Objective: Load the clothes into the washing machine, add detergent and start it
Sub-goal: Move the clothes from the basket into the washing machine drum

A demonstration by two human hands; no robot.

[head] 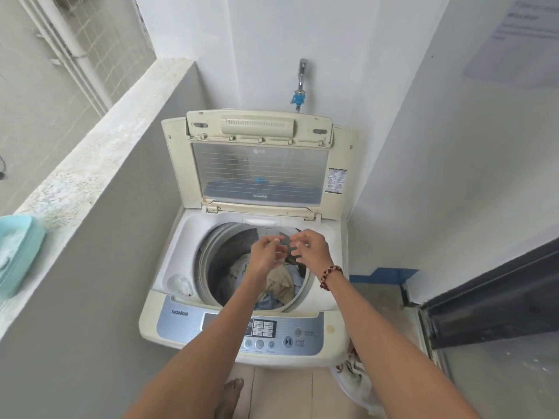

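You are holding both hands over the washer (pixel 242 297) drum, left hand (pixel 266 252) and right hand (pixel 311 249) loosely curled, gripping nothing. Clothes (pixel 278 282) are lying inside. More laundry (pixel 354 376) is waiting by the floor; forgetting it risks an incomplete load.

The washing machine (pixel 242 297) is yellowed, smooth plastic, its raised lid (pixel 260 173) set with a glossy clear pane and its control panel (pixel 242 328) a satin blue-grey. Soft crumpled cloth (pixel 279 285) lies in the dull metal drum (pixel 217 261). The ledge (pixel 99 152) is rough, matt concrete, the tap (pixel 301 75) shiny metal
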